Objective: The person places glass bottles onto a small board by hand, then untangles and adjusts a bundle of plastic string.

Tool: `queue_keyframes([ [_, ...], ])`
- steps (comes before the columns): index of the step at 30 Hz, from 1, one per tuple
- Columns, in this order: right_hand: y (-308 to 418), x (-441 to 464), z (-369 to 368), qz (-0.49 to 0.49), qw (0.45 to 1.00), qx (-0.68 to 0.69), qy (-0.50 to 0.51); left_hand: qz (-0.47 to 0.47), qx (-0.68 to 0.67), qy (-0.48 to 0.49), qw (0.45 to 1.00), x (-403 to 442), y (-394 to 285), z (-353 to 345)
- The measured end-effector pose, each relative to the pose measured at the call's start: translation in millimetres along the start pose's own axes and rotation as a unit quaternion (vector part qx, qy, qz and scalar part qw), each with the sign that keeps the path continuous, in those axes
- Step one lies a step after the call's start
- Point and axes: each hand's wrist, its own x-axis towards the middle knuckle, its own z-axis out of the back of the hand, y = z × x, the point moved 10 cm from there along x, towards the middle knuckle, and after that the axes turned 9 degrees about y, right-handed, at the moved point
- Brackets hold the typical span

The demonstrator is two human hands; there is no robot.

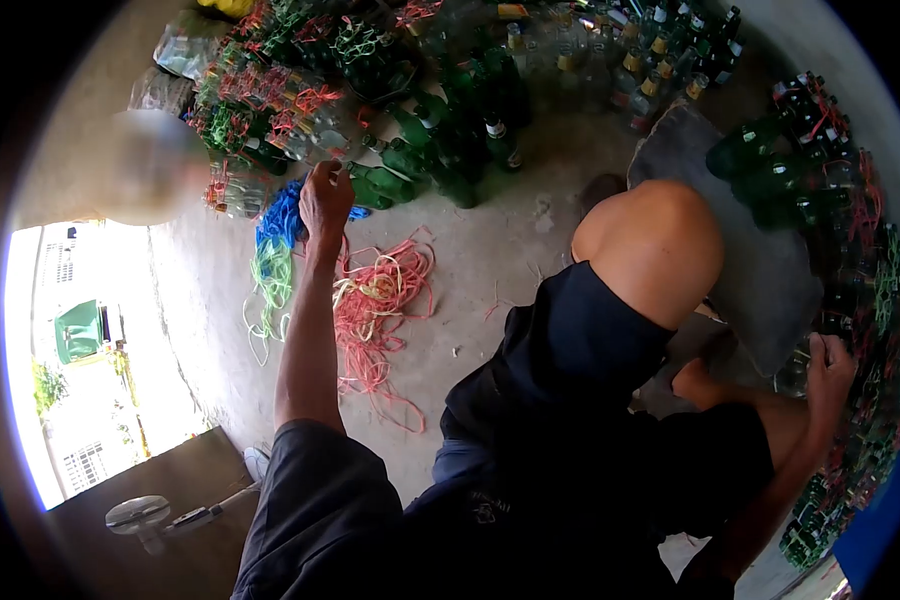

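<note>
My left hand [325, 205] reaches forward with its fingers curled, close to green glass bottles [382, 184] lying on the floor. Whatever those fingers may hold is hidden. Just beside that hand is a bundle of blue plastic string [282, 215], with pale green string [270, 280] trailing below it. Red and cream string [378, 300] lies in a loose heap near my left forearm. Out to the right, my right hand [832, 370] has its fingers pinched together beside a clear glass bottle [792, 372]. I cannot make out what is between them.
Tied bundles of bottles [280, 100] stand at the upper left, with standing green bottles [480, 90] beside them. More bottles [800, 140] line the right side. A grey sheet [735, 180] lies beyond my bent knee [660, 230]. A fan [138, 515] is at the lower left.
</note>
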Motion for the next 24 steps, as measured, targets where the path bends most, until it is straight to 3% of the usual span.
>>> queue_keyframes([
  [2, 3.8, 4.8, -4.0, 0.001, 1.000, -0.014, 0.011, 0.068, 0.064, 0.073, 0.993, 13.5, 71.8, -28.0],
  [5, -10.6, 13.3, -10.1, 0.022, 0.999, -0.019, 0.018, 0.122, 0.117, 0.108, 0.980, 22.0, 154.2, -63.6],
  [13, -17.3, 16.6, -9.2, -0.005, 0.995, -0.103, 0.014, 0.155, 0.114, 0.174, 0.966, 47.2, 180.9, -93.0],
  [24, -8.2, 15.8, -14.5, -0.002, 0.995, -0.100, -0.003, 0.174, 0.143, 0.241, 0.944, 44.2, 180.5, -110.1],
])
